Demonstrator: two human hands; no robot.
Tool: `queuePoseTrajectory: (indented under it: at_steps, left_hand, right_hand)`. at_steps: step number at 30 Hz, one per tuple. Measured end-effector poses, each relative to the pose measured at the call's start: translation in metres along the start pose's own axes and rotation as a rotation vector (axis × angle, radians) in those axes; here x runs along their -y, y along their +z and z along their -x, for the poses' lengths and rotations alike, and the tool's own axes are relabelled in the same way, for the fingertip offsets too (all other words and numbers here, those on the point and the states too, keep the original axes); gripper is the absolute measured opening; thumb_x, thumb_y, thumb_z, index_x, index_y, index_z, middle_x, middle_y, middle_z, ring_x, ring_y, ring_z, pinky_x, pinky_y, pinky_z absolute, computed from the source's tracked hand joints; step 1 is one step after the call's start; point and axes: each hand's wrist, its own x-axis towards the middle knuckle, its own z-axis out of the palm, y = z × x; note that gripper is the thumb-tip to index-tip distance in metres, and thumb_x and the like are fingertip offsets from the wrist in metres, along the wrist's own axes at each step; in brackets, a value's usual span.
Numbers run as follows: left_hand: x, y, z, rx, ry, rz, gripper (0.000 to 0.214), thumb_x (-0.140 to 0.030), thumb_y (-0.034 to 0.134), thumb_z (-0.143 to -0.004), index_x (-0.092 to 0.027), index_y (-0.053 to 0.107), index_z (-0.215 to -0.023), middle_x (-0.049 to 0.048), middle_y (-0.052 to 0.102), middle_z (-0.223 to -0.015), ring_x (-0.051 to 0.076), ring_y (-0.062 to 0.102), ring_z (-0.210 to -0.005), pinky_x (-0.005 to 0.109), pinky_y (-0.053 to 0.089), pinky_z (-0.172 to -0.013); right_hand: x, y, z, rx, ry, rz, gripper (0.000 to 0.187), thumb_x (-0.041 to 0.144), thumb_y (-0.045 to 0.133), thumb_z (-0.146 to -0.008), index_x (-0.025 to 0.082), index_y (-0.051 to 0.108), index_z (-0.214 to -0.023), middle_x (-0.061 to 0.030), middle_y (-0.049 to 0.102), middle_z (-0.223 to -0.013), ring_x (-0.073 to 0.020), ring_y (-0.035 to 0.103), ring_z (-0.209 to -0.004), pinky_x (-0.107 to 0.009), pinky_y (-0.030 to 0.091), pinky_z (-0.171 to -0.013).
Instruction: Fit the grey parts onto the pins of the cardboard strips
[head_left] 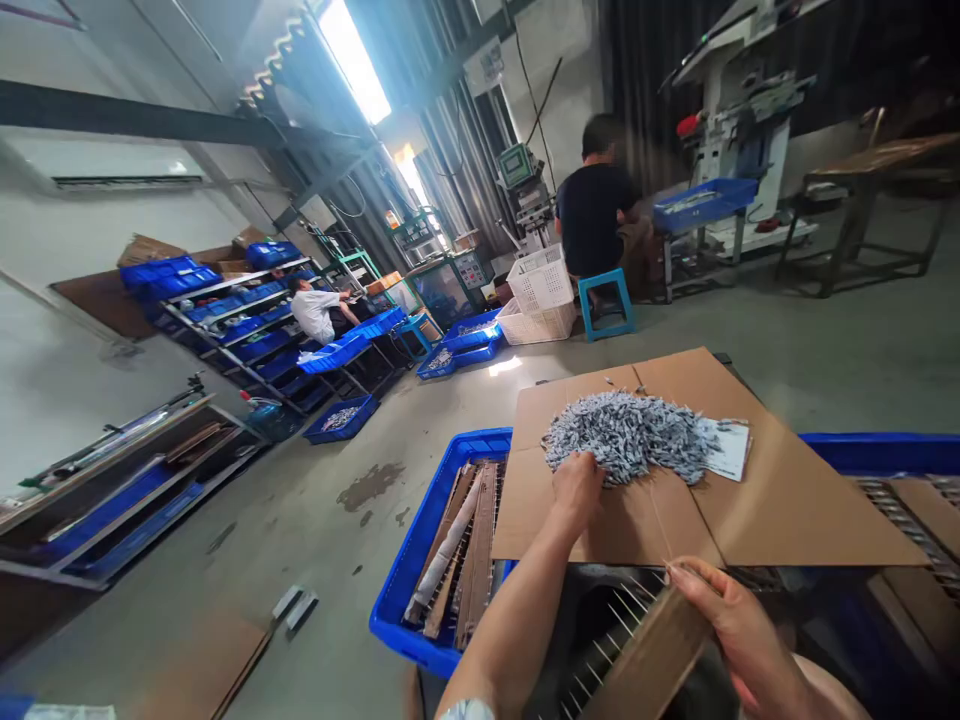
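Observation:
A heap of small grey pieces (622,430) lies on a flat cardboard sheet (780,480). My left hand (579,488) reaches to the near edge of the heap with its fingers curled together. What those fingers hold, if anything, is hidden. Close to my body, my right hand (731,610) grips a brown cardboard strip (649,655) by its upper end. Thin pale pins stick out in a row along the strip's left side. Partly under the heap's right end is a white paper (729,450).
Left of the sheet, a blue crate (442,655) holds pinned strips. Another blue crate (877,440) stands at the right. Beyond are white baskets (541,280), a person on a blue stool (607,305), and another person (315,310) beside shelving.

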Motion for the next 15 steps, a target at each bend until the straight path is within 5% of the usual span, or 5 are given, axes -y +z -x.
queuePoseTrajectory:
  at_steps: [10, 15]
  left_hand:
    - [0.010, -0.003, 0.022, 0.001, 0.007, -0.006, 0.012, -0.022, 0.055, -0.087, -0.022, 0.063, -0.095, 0.0058, 0.065, -0.097, 0.019, 0.059, -0.086, 0.028, 0.040, -0.074]
    - [0.016, -0.004, 0.039, -0.061, -0.132, 0.519, 0.003, -0.019, 0.059, -0.081, -0.020, 0.062, -0.081, 0.0006, 0.059, -0.076, 0.015, 0.054, -0.075, 0.025, 0.039, -0.072]
  right_hand:
    - [0.017, 0.004, 0.010, 0.034, -0.023, -0.085, 0.021, 0.041, 0.078, -0.058, 0.021, 0.072, -0.063, 0.0022, 0.064, -0.054, -0.0169, 0.052, -0.054, -0.024, 0.041, -0.051]
    - [0.019, 0.007, 0.012, 0.041, -0.005, -0.057, 0.022, 0.041, 0.077, -0.056, 0.021, 0.071, -0.062, 0.0002, 0.066, -0.057, -0.0186, 0.054, -0.054, -0.026, 0.041, -0.050]
